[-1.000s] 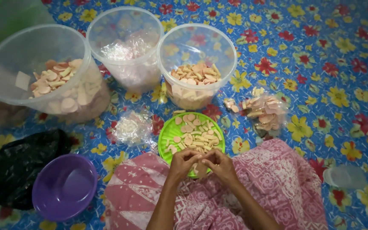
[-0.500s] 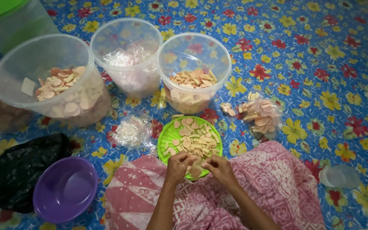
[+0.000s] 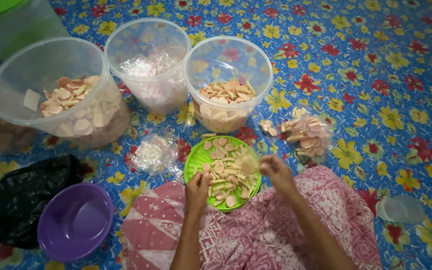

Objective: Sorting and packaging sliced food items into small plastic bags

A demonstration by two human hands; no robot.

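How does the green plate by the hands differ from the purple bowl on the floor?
The green plate is shallow and covered with small pale and orange crackers; the purple bowl is deeper and holds nothing visible. The green plate lies against the person's lap, between the left hand and right hand; the purple bowl sits apart to the left, beside a black bag. Both are round and rest on the flowered mat.
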